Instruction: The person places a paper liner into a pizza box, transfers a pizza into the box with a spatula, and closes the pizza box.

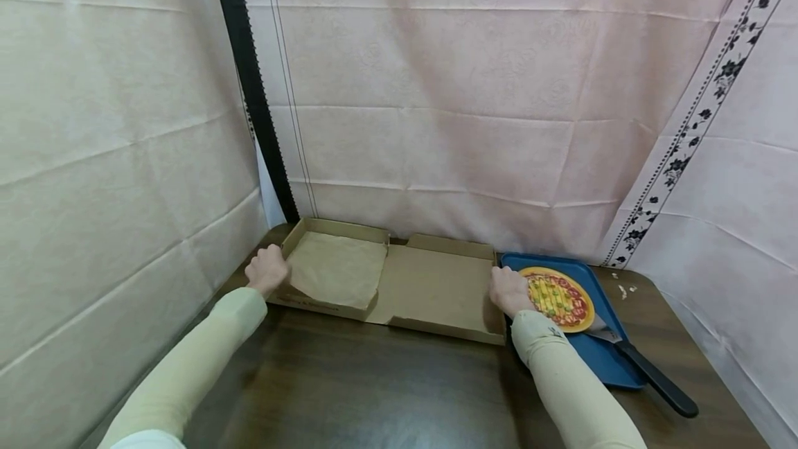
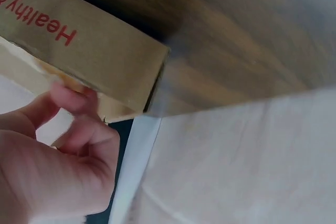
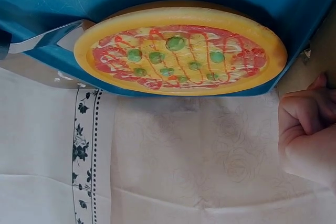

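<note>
An open cardboard pizza box (image 1: 436,286) lies flat on the table, its lined half on the left and its lid half on the right. A sheet of beige paper (image 1: 337,265) covers the floor of the left half. My left hand (image 1: 268,270) pinches the box's left wall; in the left wrist view its curled thumb and fingers (image 2: 79,129) meet at the rim, near red lettering. My right hand (image 1: 510,289) grips the lid's right edge with curled fingers, partly cut off in the right wrist view. Beside it, a round pizza (image 1: 561,298) lies on a blue tray (image 1: 601,359).
A pizza server with a black handle (image 1: 657,380) sticks out past the tray's near right edge, its metal blade partly under the pizza. Small pale scraps (image 1: 623,291) lie on the dark wooden table (image 1: 374,380). Cloth curtains (image 1: 467,89) hang behind and at both sides.
</note>
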Tool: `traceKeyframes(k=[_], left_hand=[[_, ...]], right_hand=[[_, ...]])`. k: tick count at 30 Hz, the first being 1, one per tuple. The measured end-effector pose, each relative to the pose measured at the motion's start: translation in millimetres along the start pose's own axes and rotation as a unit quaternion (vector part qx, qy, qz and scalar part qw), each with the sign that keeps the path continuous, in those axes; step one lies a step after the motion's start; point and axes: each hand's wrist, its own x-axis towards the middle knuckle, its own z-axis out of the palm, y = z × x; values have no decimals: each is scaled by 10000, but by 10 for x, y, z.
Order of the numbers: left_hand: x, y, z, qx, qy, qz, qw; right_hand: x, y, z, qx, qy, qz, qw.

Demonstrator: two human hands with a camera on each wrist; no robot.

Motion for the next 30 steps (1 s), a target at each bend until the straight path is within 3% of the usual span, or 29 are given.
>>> traceKeyframes(k=[4,6,8,12,16,19,24,30], left_hand=[[-1,49,33,385,-12,408,9984],[-10,107,62,449,-223,579,9971],[-41,186,86,335,-640,796,9942],[-117,319,155,165,-1472,1524,9772],[-182,399,223,399,-1834,1967,9623],[-219,433,261,592,-1930,1931,9602],[-243,422,312,461,-2106,1617,9630],[-188,412,344,460,-2131,1505,9643]], right_hand=[[-29,-17,-26,-17,-48,-7,10000],[-34,-17,-31,-34,-57,-17,10000],[-35,-13,-35,-30,-63,-26,10000],[-10,6,-13,-23,-16,-46,10000],[6,24,7,-35,37,-87,9999],[2,31,12,-19,45,-89,9999],[-13,18,15,-6,3,-78,10000],[15,33,23,41,-83,10,10000]])
